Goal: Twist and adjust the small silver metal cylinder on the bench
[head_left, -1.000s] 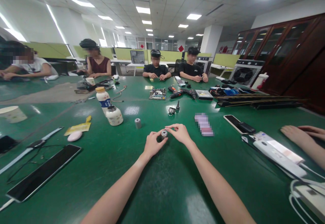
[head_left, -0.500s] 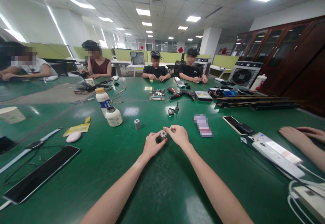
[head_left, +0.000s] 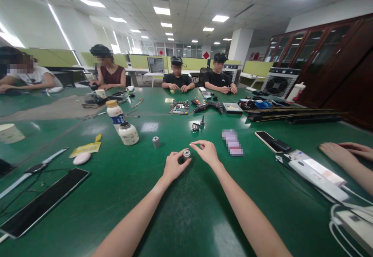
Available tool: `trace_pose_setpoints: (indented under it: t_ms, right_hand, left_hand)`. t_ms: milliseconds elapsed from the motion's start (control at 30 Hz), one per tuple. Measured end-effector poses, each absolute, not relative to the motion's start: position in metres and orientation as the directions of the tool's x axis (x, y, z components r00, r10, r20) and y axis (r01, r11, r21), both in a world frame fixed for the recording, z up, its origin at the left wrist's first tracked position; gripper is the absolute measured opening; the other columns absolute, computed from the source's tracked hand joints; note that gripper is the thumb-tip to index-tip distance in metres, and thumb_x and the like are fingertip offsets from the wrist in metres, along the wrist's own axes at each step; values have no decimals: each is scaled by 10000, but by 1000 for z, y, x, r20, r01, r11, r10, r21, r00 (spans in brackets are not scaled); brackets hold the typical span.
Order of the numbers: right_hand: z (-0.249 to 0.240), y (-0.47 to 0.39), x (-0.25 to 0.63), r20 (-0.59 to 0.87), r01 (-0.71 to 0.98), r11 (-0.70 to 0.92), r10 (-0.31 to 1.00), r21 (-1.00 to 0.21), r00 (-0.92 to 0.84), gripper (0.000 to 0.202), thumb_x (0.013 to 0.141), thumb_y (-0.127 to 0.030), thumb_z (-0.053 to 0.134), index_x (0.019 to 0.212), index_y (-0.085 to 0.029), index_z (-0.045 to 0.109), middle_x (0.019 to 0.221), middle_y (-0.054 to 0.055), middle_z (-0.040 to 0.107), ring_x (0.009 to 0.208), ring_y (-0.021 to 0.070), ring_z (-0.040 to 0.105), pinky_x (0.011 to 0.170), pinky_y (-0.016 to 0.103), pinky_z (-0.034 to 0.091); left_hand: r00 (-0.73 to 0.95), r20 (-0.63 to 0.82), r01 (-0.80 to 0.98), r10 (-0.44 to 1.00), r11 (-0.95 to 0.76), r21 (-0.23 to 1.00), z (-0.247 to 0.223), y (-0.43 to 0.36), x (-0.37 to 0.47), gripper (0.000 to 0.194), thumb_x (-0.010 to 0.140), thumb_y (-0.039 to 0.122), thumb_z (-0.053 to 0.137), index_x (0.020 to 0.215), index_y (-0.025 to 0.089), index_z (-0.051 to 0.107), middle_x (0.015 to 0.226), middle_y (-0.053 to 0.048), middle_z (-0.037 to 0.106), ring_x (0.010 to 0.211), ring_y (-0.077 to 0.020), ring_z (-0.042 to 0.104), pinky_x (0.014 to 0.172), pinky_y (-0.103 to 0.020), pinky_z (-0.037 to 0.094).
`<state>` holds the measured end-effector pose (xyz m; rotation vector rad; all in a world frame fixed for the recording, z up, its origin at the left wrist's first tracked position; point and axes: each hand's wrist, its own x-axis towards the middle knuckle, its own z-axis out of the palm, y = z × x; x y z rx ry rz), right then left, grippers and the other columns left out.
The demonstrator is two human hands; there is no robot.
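Observation:
A small silver metal cylinder (head_left: 187, 155) stands upright on the green table, between the thumb and fingers of my left hand (head_left: 174, 166). Just right of it and slightly higher is my right hand (head_left: 206, 151), its thumb and index fingertips pinched together; anything between them is too small to make out. A second metal cylinder (head_left: 156, 142) stands to the left, touched by neither hand. Beyond my hands lie a round metal part (head_left: 195, 127) and a dark upright bit-like piece (head_left: 202, 122).
Left are an open jar (head_left: 128, 134), a capped bottle (head_left: 115, 114), a tablet (head_left: 43, 202) and a watch (head_left: 37, 167). Ahead are a circuit board (head_left: 179, 107) and power drills (head_left: 207, 107). A phone (head_left: 271, 142), a power strip (head_left: 317, 179) and another person's hands (head_left: 338, 154) are right.
My right hand has lifted slightly away from the cylinder, its fingertips now above and right of it. My left hand keeps its hold. The view has shifted a little.

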<state>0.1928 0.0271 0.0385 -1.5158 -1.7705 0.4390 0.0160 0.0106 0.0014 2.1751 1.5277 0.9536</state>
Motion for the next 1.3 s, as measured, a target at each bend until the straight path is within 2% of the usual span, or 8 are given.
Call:
trace_pose_setpoints:
  t_ms: [100,200,533,667,767,867,1067,1300]
  right_hand:
    - [22,31,206,295,727,158,953,-669,65,272,848,-488,606,942,-286,762,867,0,720,712,133,594,630,212,397]
    - [6,33,212,205,816,72,977,-573,57,248,831,-488,633,885,-288,768,838,15,721,764,161,625,651,225,411]
    - [-3,32,207,210,873,65,977,-483,44,282,871,-513,582,937,-298,752,841,1,717,775,157,634,644,224,395]
    - [-4,30,206,371,875,144,928,-462,44,259,895,-462,579,928,-264,742,832,10,710,721,146,614,643,232,372]
    - [-2,27,200,593,859,265,804,-438,54,309,956,-424,496,1003,-218,722,781,28,687,684,135,587,679,245,364]
    - [-2,23,188,708,828,413,706,-379,-29,376,996,-404,408,1022,-181,710,726,42,654,673,135,564,708,252,361]
    - [-5,16,169,660,740,577,710,-345,-246,358,996,-384,400,972,-199,706,764,45,637,714,149,542,713,252,363]
    - [-6,18,170,643,676,555,750,-485,-155,340,986,-377,409,983,-185,689,764,33,622,666,140,523,689,246,374]
  left_hand:
    - [203,337,699,919,-377,608,3,10,16,433,817,418,628,1237,314,617,996,-21,720,976,-227,604,884,-369,461]
    - [206,332,696,920,-377,611,4,9,17,430,817,412,626,1237,319,615,1010,-17,719,972,-222,601,884,-366,460]
    - [201,320,709,926,-363,604,4,7,18,442,825,417,615,1251,300,606,987,-21,715,967,-221,585,889,-360,443]
    - [208,322,717,924,-368,592,4,8,19,445,820,413,627,1252,306,604,1019,-12,720,958,-223,583,880,-359,444]
    - [208,330,718,921,-373,588,2,9,19,445,821,418,628,1250,303,607,1011,-11,725,944,-225,581,861,-360,451]
    - [203,342,716,918,-377,587,-1,11,18,445,814,414,636,1244,300,613,994,-14,727,925,-223,583,854,-357,457]
    - [217,366,708,905,-404,579,-6,13,17,411,811,347,633,1221,309,626,953,-13,720,920,-215,592,854,-344,461]
    - [213,369,699,905,-405,590,-4,12,17,432,810,361,643,1237,304,618,934,-20,714,915,-214,595,845,-348,469]
